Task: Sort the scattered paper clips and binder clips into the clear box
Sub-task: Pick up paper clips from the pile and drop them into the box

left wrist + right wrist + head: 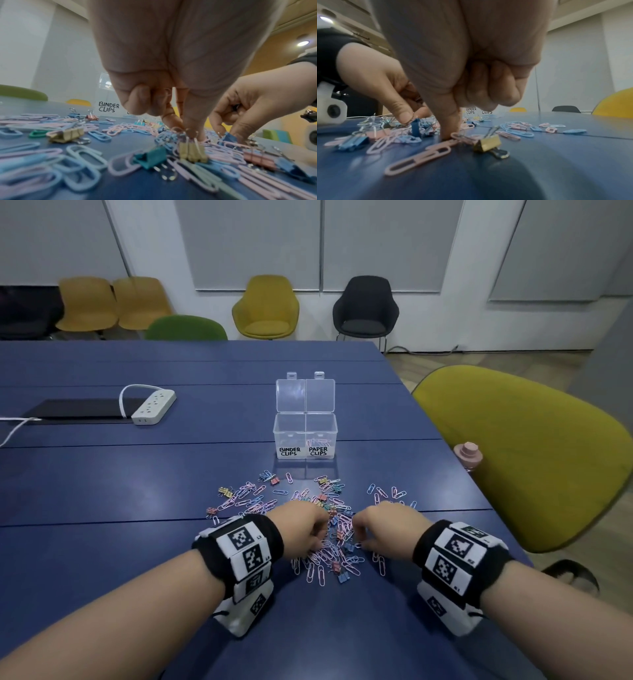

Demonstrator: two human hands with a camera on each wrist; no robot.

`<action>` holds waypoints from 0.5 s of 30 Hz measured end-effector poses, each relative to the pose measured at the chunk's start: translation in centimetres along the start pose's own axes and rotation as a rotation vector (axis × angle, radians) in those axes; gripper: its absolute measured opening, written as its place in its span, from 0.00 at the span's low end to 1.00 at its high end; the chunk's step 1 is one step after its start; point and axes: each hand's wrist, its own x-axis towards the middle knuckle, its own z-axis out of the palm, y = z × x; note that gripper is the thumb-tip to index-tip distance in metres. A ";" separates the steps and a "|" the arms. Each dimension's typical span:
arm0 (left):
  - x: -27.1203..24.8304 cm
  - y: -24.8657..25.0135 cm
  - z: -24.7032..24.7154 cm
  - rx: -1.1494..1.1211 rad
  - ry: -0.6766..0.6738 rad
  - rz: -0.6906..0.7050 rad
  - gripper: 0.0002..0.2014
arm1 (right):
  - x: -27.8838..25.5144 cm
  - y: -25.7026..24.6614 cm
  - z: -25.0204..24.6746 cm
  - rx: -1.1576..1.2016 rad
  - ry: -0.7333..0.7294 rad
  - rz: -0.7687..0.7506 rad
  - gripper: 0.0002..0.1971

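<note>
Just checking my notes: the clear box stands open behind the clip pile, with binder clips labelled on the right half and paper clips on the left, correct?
Not quite: the labels are the other way round. In the head view the clear box stands open behind the clip pile, with BINDER CLIPS on the left half and PAPER CLIPS on the right.

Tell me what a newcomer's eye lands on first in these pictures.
First, the pastel heap of paper clips and binder clips on the blue table, with the left hand and right hand picking in it. Behind stands the open clear box, labelled BINDER CLIPS and PAPER CLIPS.
</note>
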 end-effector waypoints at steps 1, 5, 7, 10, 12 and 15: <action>-0.1 -0.2 -0.1 -0.017 0.012 -0.005 0.07 | 0.1 0.0 -0.1 0.004 0.012 0.006 0.06; -0.5 -1.1 -1.0 -0.095 0.070 -0.016 0.06 | 0.5 0.6 -0.3 0.135 0.044 0.025 0.04; -0.6 -1.6 -1.3 -0.143 0.098 -0.021 0.07 | 0.7 1.0 -0.5 0.253 0.049 0.052 0.02; -0.6 -2.4 -1.5 -0.207 0.135 -0.028 0.10 | 0.6 1.7 -0.7 0.452 0.031 0.086 0.08; -0.5 -2.9 -1.6 -0.249 0.160 -0.035 0.10 | 0.7 2.0 -0.7 0.585 -0.015 0.123 0.09; -0.5 -3.3 -1.9 -0.356 0.165 -0.053 0.06 | 0.9 2.2 -0.2 0.909 -0.051 0.225 0.07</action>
